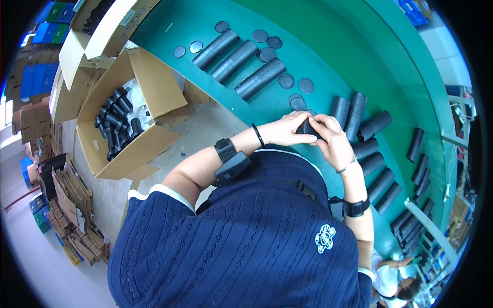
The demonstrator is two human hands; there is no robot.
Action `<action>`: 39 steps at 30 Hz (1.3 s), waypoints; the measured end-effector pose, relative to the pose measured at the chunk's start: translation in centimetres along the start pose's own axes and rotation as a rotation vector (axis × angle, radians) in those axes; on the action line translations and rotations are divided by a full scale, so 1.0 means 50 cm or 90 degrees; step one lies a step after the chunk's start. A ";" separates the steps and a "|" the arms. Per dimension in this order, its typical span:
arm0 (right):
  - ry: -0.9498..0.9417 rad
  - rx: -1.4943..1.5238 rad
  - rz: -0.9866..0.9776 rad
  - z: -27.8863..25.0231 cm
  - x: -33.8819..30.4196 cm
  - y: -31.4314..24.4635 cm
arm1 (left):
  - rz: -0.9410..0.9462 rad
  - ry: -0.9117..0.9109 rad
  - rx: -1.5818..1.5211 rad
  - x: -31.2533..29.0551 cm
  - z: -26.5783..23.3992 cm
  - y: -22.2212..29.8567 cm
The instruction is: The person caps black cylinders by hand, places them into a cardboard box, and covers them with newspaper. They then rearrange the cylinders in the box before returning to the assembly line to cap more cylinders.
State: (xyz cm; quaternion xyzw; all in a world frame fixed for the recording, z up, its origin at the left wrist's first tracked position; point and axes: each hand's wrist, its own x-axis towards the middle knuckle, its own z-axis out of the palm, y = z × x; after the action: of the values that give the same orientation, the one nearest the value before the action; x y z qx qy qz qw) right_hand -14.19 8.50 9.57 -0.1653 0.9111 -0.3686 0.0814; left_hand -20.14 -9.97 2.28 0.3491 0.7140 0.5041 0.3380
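Both my hands are closed around a black tube at the near edge of the green table. My left hand grips it from the left, and the fingers of my right hand press on its upper end. Much of the tube is hidden by my fingers, so I cannot tell whether a cap sits on it. Just beyond my hands lie several flat black discs. Close by my right hand are more black tubes, some side by side and some at angles.
Three ribbed black tubes lie parallel farther left on the green table, with loose discs around them. An open cardboard box of black parts stands on the left. More tubes line the right side; another person is lower right.
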 end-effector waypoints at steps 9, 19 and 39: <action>0.070 0.525 0.177 0.058 -0.010 0.083 | 0.028 0.036 -0.119 -0.004 0.013 0.018; 0.008 0.164 0.052 -0.003 -0.008 0.017 | 0.030 0.051 -0.052 0.000 0.012 0.005; 0.036 -0.031 0.057 0.001 -0.012 -0.003 | 0.029 0.035 0.012 0.006 0.023 -0.010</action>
State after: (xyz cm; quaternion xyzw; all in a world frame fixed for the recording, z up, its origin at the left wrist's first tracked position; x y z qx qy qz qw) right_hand -13.60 8.59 9.68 -0.1156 0.9282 -0.3473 0.0677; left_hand -19.43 -9.32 1.45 0.3547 0.7192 0.5146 0.3036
